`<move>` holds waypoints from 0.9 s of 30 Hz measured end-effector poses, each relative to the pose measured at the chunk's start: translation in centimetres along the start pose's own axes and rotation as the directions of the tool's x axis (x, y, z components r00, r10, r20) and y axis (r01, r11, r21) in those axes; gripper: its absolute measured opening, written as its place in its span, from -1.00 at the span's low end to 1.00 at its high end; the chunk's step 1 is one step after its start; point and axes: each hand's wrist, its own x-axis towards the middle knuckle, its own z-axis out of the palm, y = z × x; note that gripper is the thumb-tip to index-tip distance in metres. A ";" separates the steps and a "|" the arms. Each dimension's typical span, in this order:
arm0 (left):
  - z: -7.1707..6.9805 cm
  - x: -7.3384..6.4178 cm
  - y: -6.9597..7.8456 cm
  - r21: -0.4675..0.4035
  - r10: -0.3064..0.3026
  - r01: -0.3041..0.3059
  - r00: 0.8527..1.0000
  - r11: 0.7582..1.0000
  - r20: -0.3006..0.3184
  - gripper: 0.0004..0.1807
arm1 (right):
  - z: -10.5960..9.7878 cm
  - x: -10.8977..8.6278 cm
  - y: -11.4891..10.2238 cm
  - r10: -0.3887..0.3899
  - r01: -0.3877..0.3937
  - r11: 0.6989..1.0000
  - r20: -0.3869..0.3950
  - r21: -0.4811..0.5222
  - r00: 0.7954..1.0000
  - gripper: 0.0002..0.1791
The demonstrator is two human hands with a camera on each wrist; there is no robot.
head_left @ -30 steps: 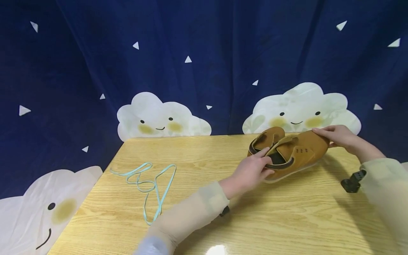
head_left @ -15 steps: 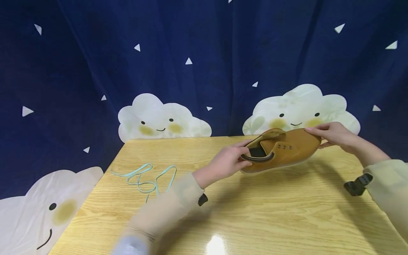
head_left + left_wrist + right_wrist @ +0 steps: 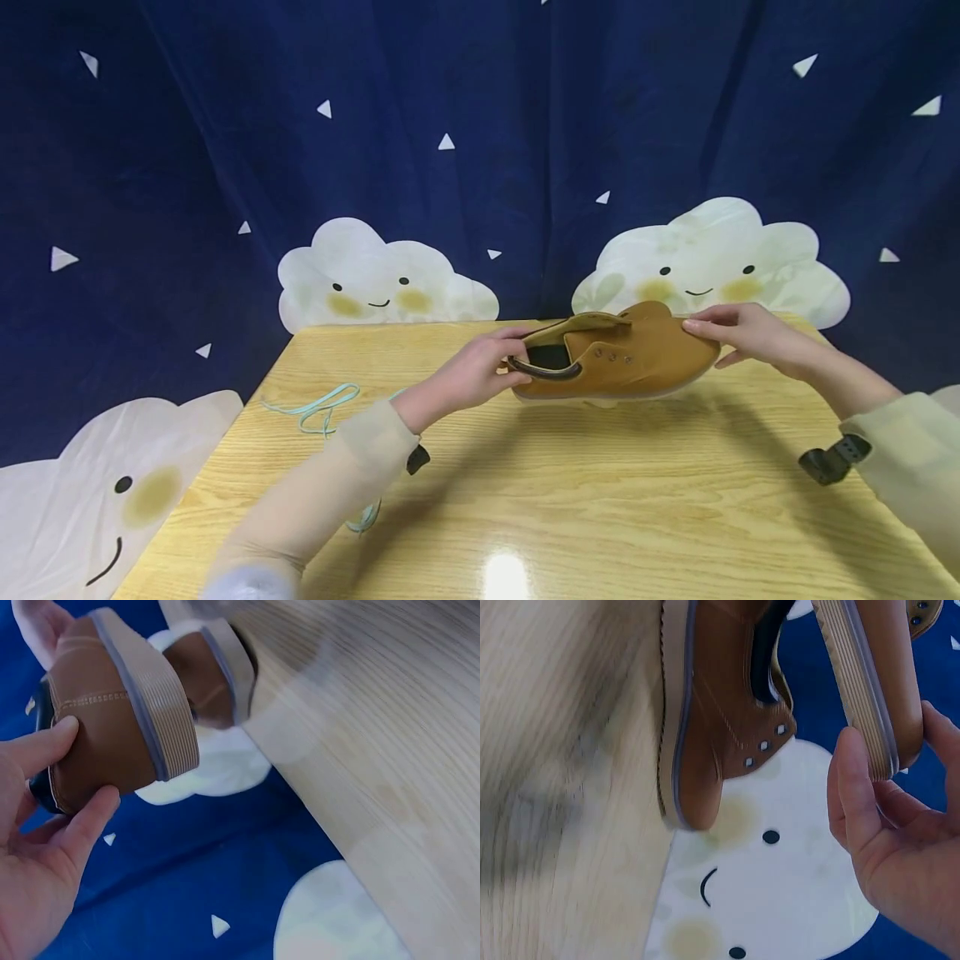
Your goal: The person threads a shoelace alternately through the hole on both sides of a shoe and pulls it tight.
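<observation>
Both hands hold a brown lace-up shoe (image 3: 637,367) above the table, its dark opening to the left and its toe to the right. My left hand (image 3: 476,367) grips the heel end, thumb and fingers around the collar, as the left wrist view also shows. At the toe, my right hand (image 3: 750,333) pinches upper and sole between thumb and fingers. The lace holes carry no lace. A second brown shoe (image 3: 712,735) stands on the table behind the held one, mostly hidden in the head view. A light blue shoelace (image 3: 330,400) lies at the left, partly covered by my left arm.
The wooden table (image 3: 637,517) reaches back to a dark blue curtain (image 3: 480,100) printed with smiling clouds and white triangles. Black wrist cameras (image 3: 832,461) hang below both sleeves.
The held shoe has been lifted and carried left, away from the second shoe, with both hands moving along. My left arm now covers more of the shoelace.
</observation>
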 end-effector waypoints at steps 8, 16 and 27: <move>-0.8 -2.4 -1.7 -0.047 -0.021 0.023 0.999 0.999 0.046 -0.88 | 2.3 -0.4 -0.7 -0.029 0.026 0.999 0.091 0.039 0.995 -0.38; -1.0 -4.4 -2.5 -0.071 -0.040 0.046 0.996 0.996 0.075 -0.88 | 4.0 -1.0 -0.7 -0.133 0.124 0.991 0.205 0.056 0.970 -0.27; -0.9 -6.6 -2.9 -0.070 -0.063 0.071 0.993 0.995 0.105 -0.84 | 6.4 -1.9 -0.1 -0.236 0.224 0.972 0.249 0.074 0.940 -0.31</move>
